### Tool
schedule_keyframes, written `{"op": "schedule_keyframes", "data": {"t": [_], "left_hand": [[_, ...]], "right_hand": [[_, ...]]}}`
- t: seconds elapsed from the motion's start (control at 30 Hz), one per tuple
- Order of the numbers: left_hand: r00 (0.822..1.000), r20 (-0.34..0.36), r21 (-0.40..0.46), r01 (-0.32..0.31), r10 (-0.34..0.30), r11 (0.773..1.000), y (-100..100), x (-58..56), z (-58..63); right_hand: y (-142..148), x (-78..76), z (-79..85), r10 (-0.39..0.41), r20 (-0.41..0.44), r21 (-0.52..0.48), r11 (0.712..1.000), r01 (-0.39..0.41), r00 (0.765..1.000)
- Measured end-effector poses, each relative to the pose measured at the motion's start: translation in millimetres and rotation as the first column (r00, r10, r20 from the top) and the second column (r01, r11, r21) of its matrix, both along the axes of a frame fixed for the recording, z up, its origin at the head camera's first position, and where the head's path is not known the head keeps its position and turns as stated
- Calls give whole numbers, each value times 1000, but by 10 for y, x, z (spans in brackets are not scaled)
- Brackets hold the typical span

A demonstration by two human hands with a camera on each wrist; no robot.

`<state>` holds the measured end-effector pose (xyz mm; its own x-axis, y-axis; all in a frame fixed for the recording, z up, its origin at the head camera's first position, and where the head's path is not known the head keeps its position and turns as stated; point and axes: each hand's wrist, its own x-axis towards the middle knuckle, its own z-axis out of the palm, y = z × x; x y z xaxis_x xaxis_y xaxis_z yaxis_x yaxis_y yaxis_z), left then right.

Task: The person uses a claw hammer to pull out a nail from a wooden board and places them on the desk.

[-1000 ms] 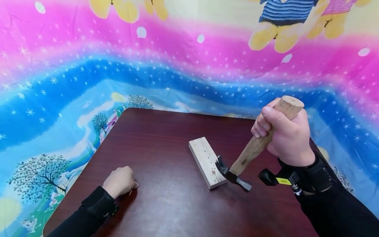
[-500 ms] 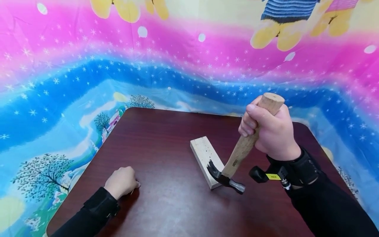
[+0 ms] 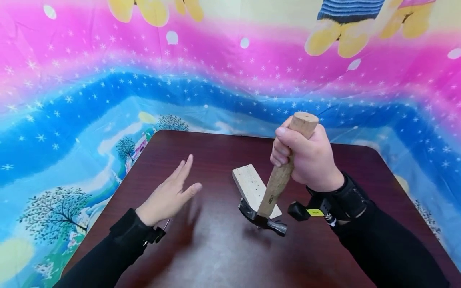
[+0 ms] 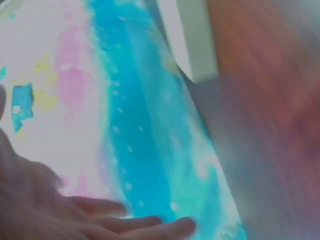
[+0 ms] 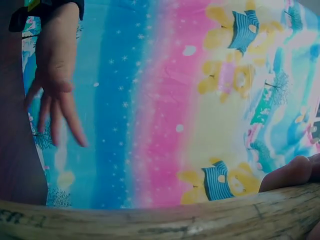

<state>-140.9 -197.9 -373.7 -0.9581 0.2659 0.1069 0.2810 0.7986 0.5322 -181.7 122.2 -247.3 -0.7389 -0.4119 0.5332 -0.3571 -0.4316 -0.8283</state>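
My right hand (image 3: 309, 154) grips the wooden handle of a claw hammer (image 3: 275, 190) near its end, with the dark metal head hanging downward. In the head view that head overlaps the near end of a pale wooden block (image 3: 248, 182), which lies on the table and has several small dark marks on top. The hammer's handle (image 5: 150, 222) also crosses the bottom of the right wrist view. My left hand (image 3: 169, 196) is raised left of the block, fingers extended and holding nothing. The left wrist view shows these fingers (image 4: 145, 227) blurred, with the block (image 4: 192, 45) at the top.
The dark red-brown table (image 3: 201, 160) has rounded far corners. Behind it and along its sides hangs a printed cloth (image 3: 216, 80) in pink, blue and yellow. Black straps with small devices (image 3: 313, 212) sit on the wrists.
My left hand has gone from a curled fist on the table to raised, extended fingers, moving right and away from me. My right hand has carried the hammer leftward across the block's near end.
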Motion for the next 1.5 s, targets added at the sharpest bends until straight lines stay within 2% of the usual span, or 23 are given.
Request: {"op": "schedule_keyframes", "data": {"t": [0.07, 0.13, 0.3, 0.4, 0.47, 0.53, 0.67, 0.73, 0.8, 1.03, 1.17, 1.3, 1.43, 1.5], "left_hand": [[999, -2, 95, 53, -53, 994, 106, -42, 72], [994, -44, 142, 105, -100, 984, 236, -74, 111], [964, -143, 222, 253, -226, 942, 614, -111, 153], [940, -152, 276, 337, -306, 900, 825, -102, 161], [925, -131, 318, 381, -358, 868, 940, -89, 159], [906, -101, 381, 416, -410, 825, 1033, -76, 146], [857, -33, 513, 456, -515, 727, 1166, -51, 123], [839, -18, 537, 467, -544, 703, 1206, -36, 119], [831, -21, 533, 480, -556, 697, 1230, -18, 118], [838, -87, 428, 520, -539, 739, 1263, 19, 145], [836, -131, 386, 538, -533, 749, 1247, 44, 140], [833, -164, 389, 547, -528, 742, 1232, 83, 115], [842, -178, 415, 533, -508, 737, 1217, 122, 106], [855, -165, 437, 511, -492, 740, 1207, 137, 103]], "right_hand": [[-23, 10, -5, -3, 7, 6, 1000, 3, 1000], [-48, 17, -8, 2, 10, 5, 1000, -2, 1000], [-121, 24, -20, 29, 8, -11, 1000, -28, 1000], [-166, 29, -29, 47, 13, -22, 999, -47, 999], [-186, 39, -30, 52, 12, -25, 998, -51, 999], [-201, 45, -28, 52, 7, -26, 998, -52, 999], [-215, 47, -11, 36, -4, -12, 999, -36, 999], [-216, 43, -2, 30, 1, -6, 1000, -30, 1000], [-208, 43, 6, 23, 3, -1, 1000, -23, 1000], [-182, 56, 27, 32, 49, -21, 999, -31, 998], [-189, 75, 23, 55, 64, -20, 998, -54, 996], [-211, 76, 8, 70, 78, -9, 998, -69, 994], [-230, 65, 13, 91, 88, 13, 996, -92, 992], [-234, 58, 31, 102, 89, 38, 994, -106, 991]]}}
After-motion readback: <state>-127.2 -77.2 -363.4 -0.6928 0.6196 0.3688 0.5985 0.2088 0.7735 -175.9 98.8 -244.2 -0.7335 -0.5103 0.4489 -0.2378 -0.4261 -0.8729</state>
